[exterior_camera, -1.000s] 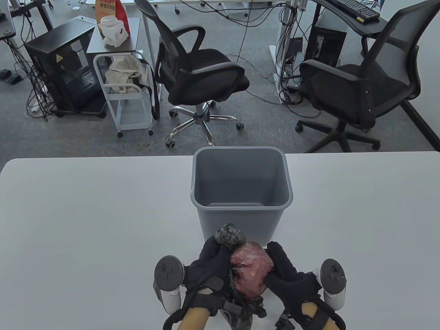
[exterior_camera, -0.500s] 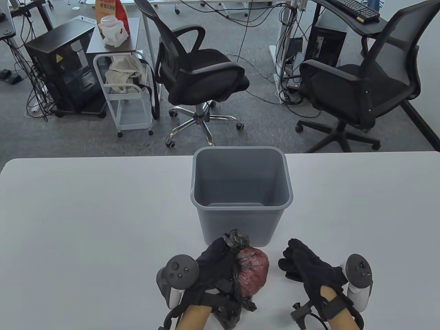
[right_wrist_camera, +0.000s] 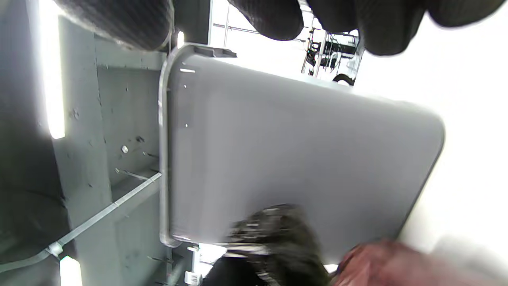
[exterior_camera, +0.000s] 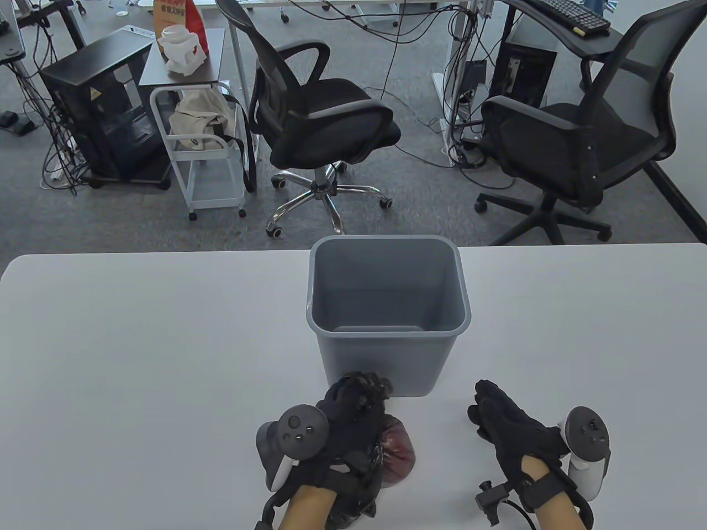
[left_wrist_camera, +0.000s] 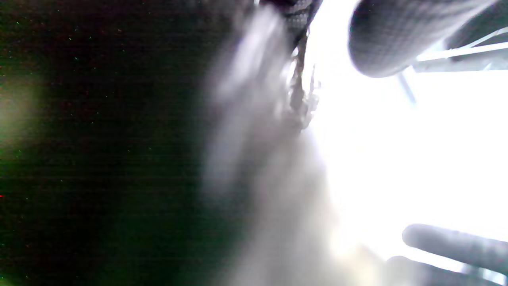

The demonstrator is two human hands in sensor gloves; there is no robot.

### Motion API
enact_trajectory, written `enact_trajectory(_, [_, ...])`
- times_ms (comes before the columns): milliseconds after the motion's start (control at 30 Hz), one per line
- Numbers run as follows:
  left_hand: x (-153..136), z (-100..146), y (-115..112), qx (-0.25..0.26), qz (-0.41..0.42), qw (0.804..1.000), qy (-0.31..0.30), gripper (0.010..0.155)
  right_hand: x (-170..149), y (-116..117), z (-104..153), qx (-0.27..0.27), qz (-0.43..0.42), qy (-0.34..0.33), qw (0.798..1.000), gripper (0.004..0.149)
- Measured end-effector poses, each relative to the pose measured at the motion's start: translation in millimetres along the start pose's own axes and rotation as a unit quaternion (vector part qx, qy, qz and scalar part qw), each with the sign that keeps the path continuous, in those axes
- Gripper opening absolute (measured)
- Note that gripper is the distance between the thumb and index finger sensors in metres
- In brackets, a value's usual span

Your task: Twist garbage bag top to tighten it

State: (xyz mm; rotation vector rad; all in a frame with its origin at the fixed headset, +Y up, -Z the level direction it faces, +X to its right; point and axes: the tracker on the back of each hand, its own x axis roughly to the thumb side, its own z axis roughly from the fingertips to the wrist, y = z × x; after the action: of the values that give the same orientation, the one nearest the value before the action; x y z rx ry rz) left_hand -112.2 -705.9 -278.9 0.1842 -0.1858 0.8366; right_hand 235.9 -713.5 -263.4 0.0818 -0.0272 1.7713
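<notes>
The garbage bag [exterior_camera: 396, 450] is thin dark plastic with reddish contents showing through. It lies on the white table near the front edge, in front of the grey bin. My left hand [exterior_camera: 348, 406] grips the bag's bunched top [exterior_camera: 371, 382] and covers most of the bag. The bag also shows blurred in the right wrist view [right_wrist_camera: 278, 238]. My right hand [exterior_camera: 491, 408] is off the bag, about a hand's width to its right, fingers loosely extended and holding nothing. The left wrist view is dark and blurred.
An empty grey waste bin [exterior_camera: 386, 251] stands upright on the table [exterior_camera: 138, 342] just behind my hands. Two black office chairs [exterior_camera: 320, 110] and a white cart [exterior_camera: 204, 154] stand on the floor beyond the table's far edge.
My right hand let go of the bag and drew away to the right. My left hand rolled over the bag with its top, hiding more of the reddish contents.
</notes>
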Motion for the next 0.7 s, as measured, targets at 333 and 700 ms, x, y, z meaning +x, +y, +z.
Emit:
enact_trajectory(333, [8, 8, 80, 0.107, -0.237, 0.965, 0.013, 0.081, 31, 2, 2, -0.010, 0.416, -0.055, 0.908, 0.086])
enact_trajectory(700, [-36, -3, 88, 0.000, -0.247, 0.962, 0.114, 0.087, 45, 18, 5, -0.026, 0.566, -0.076, 0.821, 0.088])
